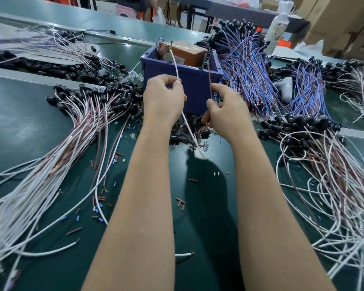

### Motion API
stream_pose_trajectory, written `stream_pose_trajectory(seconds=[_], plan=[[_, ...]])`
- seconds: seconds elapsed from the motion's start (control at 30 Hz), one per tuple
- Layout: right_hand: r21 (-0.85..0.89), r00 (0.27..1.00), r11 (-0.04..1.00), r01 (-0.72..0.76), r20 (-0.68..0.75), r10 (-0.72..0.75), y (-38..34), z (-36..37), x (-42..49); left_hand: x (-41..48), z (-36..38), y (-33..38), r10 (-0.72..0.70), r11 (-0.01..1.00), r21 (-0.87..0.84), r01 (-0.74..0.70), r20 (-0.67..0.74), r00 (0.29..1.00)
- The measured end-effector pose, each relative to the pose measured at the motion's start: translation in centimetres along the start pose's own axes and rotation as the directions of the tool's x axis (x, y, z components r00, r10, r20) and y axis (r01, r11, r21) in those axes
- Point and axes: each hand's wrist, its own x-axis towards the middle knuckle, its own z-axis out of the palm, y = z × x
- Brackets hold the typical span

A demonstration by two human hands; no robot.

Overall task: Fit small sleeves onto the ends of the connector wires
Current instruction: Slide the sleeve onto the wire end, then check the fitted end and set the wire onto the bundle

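i see my left hand [164,97], its fingers pinching a white wire [174,63] that rises in front of the blue bin [195,89]. my right hand [227,114] has its fingers curled round a brown wire [209,80]. loose sleeves [193,180] lie scattered on the green table [29,127].

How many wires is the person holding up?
2. A white wire in the left hand and a brown wire in the right hand. Fingers may hide more.
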Motion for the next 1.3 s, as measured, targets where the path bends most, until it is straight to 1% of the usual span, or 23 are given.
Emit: stream_pose_trajectory(seconds=[0.17,0.43,0.63,0.77,0.93,1.3], plan=[[-0.008,0.999,1.0,-0.018,0.027,0.018,-0.1,-0.1,0.0,-0.2,0.0,0.0,0.016,1.0,0.012,-0.016,0.025,1.0],[-0.01,1.0,1.0,0.002,0.011,-0.002,0.0,-0.1,0.1,-0.3,-0.2,0.3,0.004,1.0,0.018,-0.005,0.025,1.0],[0.004,1.0,1.0,-0.013,0.008,0.013,-0.1,-0.2,-0.1,-0.1,-0.6,1.0,0.057,0.998,0.042,-0.056,-0.02,0.998],[0.009,1.0,1.0,-0.009,-0.002,0.009,0.0,-0.2,0.1,-0.1,-0.7,0.8,0.018,0.999,0.046,-0.017,-0.027,0.999],[0.016,1.0,1.0,-0.001,0.009,0.0,0.1,-0.3,0.1,-0.1,-0.4,0.6,-0.011,0.999,0.038,0.011,-0.009,1.0],[-0.011,1.0,1.0,0.01,0.026,-0.009,0.0,-0.4,-0.1,-0.2,-0.4,0.4,0.044,0.994,0.096,-0.048,0.048,0.998]])
